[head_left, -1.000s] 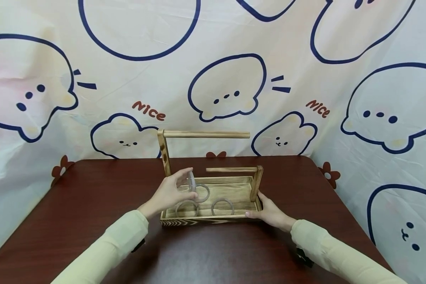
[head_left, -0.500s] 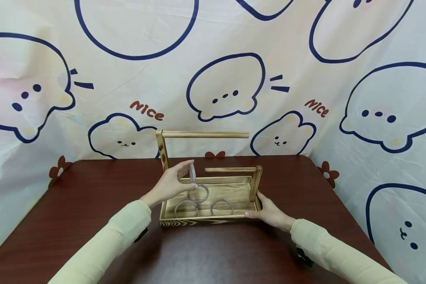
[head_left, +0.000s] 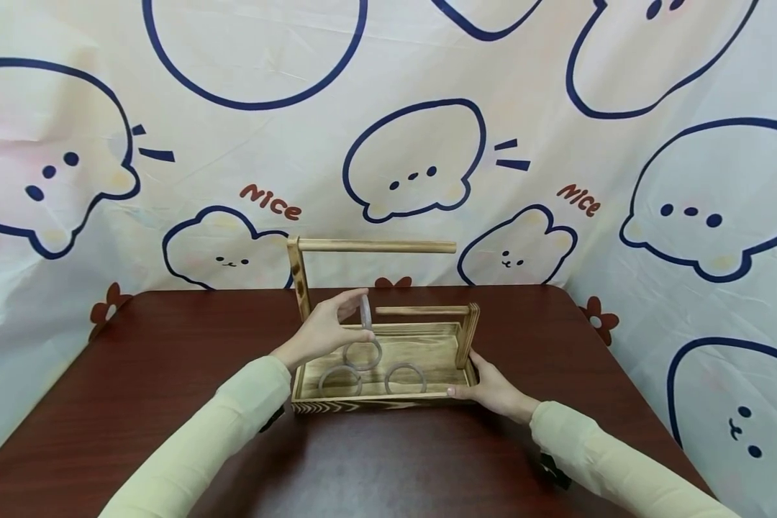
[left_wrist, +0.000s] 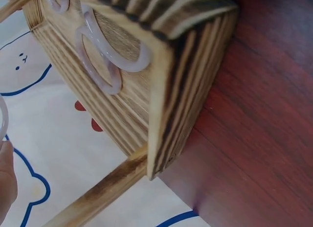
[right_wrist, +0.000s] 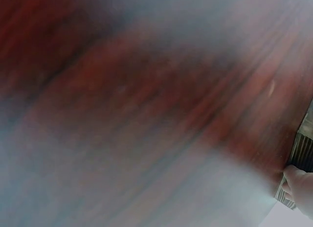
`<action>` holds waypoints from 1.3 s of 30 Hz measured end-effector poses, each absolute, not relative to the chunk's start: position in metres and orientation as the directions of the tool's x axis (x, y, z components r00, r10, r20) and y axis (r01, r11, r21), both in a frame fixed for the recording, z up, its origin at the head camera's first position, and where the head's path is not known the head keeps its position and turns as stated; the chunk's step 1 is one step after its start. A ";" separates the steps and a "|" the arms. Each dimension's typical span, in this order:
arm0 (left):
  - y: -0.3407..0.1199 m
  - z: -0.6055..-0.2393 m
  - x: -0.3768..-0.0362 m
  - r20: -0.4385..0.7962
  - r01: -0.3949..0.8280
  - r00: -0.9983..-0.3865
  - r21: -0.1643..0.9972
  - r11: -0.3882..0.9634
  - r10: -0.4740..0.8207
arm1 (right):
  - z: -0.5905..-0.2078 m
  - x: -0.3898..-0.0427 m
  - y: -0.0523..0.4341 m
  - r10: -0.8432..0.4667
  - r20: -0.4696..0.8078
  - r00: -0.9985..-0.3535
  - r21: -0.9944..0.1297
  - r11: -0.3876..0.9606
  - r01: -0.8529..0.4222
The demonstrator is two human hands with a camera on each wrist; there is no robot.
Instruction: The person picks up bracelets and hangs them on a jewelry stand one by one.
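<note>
Dark red table (head_left: 136,374) before cartoon-printed cloth backdrop (head_left: 557,86).

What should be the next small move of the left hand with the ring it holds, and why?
Probably move the ring a little to the right, onto the free end of the lower rod. The left hand pinches it upright just beside that end, while the right hand rests against the wooden tray.

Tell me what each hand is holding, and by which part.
The left hand pinches a translucent ring by its rim, upright above the wooden tray. The right hand steadies the tray at its front right corner.
</note>
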State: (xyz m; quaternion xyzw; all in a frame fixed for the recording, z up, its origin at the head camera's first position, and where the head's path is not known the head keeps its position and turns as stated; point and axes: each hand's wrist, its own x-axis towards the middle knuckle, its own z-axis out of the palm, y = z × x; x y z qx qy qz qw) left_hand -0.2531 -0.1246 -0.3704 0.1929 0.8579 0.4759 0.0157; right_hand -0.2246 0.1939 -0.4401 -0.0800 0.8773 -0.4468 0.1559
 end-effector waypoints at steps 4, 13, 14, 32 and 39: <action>-0.120 -0.368 -0.254 0.171 0.333 -0.918 0.820 0.466 0.357 | -0.441 -0.225 0.194 -0.283 -0.192 -0.940 -0.811 0.584 -0.010; -0.112 -0.365 -0.259 0.166 0.340 -0.909 0.827 0.449 0.383 | -0.444 -0.226 0.195 -0.276 -0.187 -0.943 -0.812 0.583 -0.010; -0.111 -0.365 -0.260 0.166 0.340 -0.907 0.829 0.444 0.386 | -0.444 -0.226 0.195 -0.278 -0.186 -0.942 -0.812 0.584 -0.012; -0.091 -0.349 -0.269 0.146 0.393 -0.889 0.731 0.558 0.435 | -0.444 -0.226 0.196 -0.282 -0.180 -0.942 -0.815 0.579 -0.018; -0.086 -0.340 -0.273 0.146 0.402 -0.878 0.741 0.538 0.455 | -0.444 -0.227 0.196 -0.282 -0.179 -0.943 -0.815 0.579 -0.018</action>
